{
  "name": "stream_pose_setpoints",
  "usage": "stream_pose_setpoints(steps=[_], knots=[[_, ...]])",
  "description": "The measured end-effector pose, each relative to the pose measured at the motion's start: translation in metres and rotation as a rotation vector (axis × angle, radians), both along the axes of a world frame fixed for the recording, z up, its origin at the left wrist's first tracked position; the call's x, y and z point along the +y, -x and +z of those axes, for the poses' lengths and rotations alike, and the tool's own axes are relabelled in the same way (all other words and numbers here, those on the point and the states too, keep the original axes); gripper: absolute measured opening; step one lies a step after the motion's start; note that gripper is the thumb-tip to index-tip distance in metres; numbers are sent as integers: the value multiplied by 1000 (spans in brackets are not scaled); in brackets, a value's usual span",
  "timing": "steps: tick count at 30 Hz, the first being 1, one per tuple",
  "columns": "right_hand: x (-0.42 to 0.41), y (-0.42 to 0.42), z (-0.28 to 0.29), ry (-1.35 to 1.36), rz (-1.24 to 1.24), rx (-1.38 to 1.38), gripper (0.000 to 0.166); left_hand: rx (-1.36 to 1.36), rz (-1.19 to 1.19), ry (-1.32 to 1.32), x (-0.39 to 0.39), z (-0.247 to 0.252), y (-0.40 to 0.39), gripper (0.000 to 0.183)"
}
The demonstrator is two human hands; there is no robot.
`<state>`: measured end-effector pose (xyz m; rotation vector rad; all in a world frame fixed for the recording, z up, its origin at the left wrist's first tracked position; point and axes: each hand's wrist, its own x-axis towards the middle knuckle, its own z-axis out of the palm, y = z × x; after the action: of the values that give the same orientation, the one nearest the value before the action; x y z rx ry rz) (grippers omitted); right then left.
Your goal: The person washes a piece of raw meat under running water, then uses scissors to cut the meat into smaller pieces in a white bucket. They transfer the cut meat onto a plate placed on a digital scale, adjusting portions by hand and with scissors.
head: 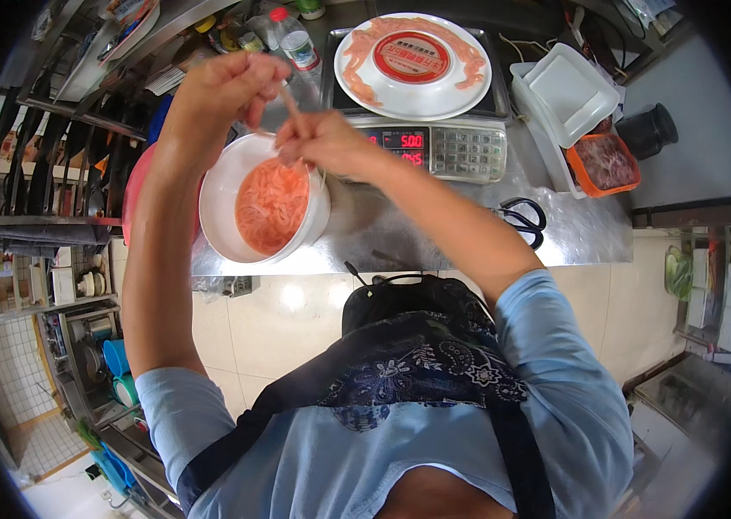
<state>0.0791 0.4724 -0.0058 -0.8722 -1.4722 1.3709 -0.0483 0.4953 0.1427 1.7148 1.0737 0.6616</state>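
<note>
Over a white plastic bucket [217,207], my left hand [226,87] is raised with its fingers pinched together. Lower and to its right, my right hand [326,146] is closed at the bucket's far rim. A slick pink strip of raw meat [291,104], partly blurred, stretches between the two hands. Inside the bucket, many similar pale strips [273,204] lie in reddish liquid. Beyond my hands, a round white plate [419,104] carries more strips in a partial ring around a raised red disc [412,57] that bears writing.
Beneath the plate is a digital scale [469,152] with a lit display. Black-handled scissors [524,220] lie on the steel table [398,224]. White containers [570,91] and an orange tub [605,165] stand at right. A red-capped bottle [297,42] is behind; a pink basin [138,194] sits left.
</note>
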Motion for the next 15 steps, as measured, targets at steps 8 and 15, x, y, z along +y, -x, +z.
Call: stream_pose_setpoints(steps=[8, 15], knots=[[13, -151, 10, -76, -319, -304, 14, -383, -178, 149, 54, -66, -77, 21], [15, -208, -8, -124, -325, -1113, 20, 318, -281, -62, 83, -173, -113, 26]])
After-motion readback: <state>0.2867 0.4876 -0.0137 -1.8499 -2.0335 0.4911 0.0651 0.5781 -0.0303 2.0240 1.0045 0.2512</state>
